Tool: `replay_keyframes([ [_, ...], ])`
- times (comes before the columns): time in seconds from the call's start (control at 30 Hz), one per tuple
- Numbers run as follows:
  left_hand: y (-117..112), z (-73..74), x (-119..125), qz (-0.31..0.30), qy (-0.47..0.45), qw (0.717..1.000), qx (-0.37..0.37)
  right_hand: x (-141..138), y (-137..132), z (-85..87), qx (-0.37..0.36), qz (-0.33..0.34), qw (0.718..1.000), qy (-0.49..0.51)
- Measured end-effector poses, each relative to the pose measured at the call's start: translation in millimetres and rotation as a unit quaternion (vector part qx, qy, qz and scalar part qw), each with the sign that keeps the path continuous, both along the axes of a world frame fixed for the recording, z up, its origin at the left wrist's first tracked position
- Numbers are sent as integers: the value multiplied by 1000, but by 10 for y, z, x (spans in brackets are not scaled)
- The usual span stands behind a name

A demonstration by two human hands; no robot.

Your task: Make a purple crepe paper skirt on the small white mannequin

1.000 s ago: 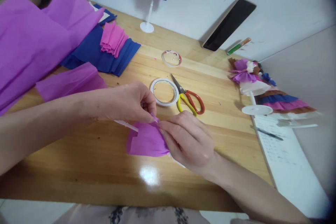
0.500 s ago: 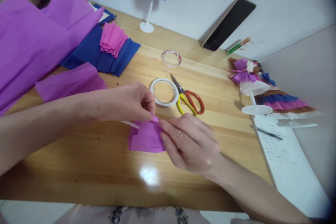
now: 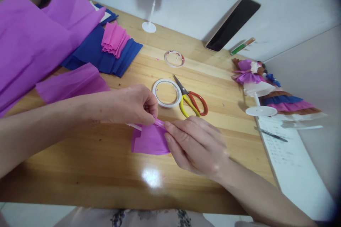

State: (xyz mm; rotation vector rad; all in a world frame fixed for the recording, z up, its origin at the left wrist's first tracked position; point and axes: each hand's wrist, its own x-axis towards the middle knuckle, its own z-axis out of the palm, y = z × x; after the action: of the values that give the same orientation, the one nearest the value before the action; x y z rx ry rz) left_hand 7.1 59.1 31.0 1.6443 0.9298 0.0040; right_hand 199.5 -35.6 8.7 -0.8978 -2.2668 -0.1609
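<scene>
Both of my hands pinch the upper edge of a small piece of purple crepe paper [image 3: 150,142] above the front of the table. My left hand [image 3: 133,104] grips the edge between thumb and forefinger. Close beside it, my right hand [image 3: 197,145] is closed on the same edge, farther to the right. A thin white stick [image 3: 135,126] pokes out on the left of the paper; its other end is hidden. Just beyond my hands lie a roll of white double-sided tape [image 3: 153,94] and scissors [image 3: 198,103] with one red and one yellow handle.
Purple crepe sheets [image 3: 29,42], folded blue paper [image 3: 87,51] and pleated pink paper [image 3: 114,40] lie at left. A clear ring [image 3: 174,65] lies farther back. A phone [image 3: 234,25] leans on the wall. Paper-dressed figures on white stands [image 3: 261,111] and a pen [image 3: 274,136] are at right.
My right hand has shifted slightly right, and the gap between my hands is a little wider, showing more of the pinched edge. The purple paper has moved slightly right too.
</scene>
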Motion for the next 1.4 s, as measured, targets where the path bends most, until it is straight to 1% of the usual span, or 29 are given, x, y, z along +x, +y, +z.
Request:
replay_keyframes([
  [0.17,-6,5,-11,-18,-23,999,-21,4,-7,62,-19,3,1000,8],
  [0.27,-10,27,-10,-25,-20,999,-7,19,-26,92,-21,10,1000,10],
  [0.37,-6,39,-4,-21,-1,1000,7,43,-43,114,-8,10,1000,9],
  [0.47,2,16,-5,-15,4,1000,9,45,-31,117,-3,12,999,40],
  [0.53,3,-5,-10,-23,-7,1000,17,30,2,107,-55,0,994,92],
  [0.6,-1,-5,-13,-34,-18,999,33,14,46,95,-157,-24,977,145],
  [0.67,-9,26,-8,-36,-19,998,50,6,86,87,-268,-40,944,187],
  [0.73,-17,75,5,-30,-12,998,59,8,112,89,-351,-36,911,213],
  [0.77,-21,98,13,-26,-7,998,60,10,117,92,-378,-31,899,220],
  [0.83,-29,132,29,-19,-1,998,61,12,117,97,-401,-29,889,220],
  [0.93,-45,145,40,-15,-4,998,65,-6,104,88,-398,-41,892,212],
  [1.03,-63,136,33,-9,-12,996,85,-41,97,58,-382,-51,899,209],
  [1.2,-75,121,31,-23,-29,993,113,-79,97,14,-367,-66,903,213],
  [1.3,-73,131,38,-14,-23,993,115,-78,93,-2,-359,-74,905,214],
  [1.4,-59,152,31,-12,-15,996,92,-74,86,-16,-347,-79,910,211],
])
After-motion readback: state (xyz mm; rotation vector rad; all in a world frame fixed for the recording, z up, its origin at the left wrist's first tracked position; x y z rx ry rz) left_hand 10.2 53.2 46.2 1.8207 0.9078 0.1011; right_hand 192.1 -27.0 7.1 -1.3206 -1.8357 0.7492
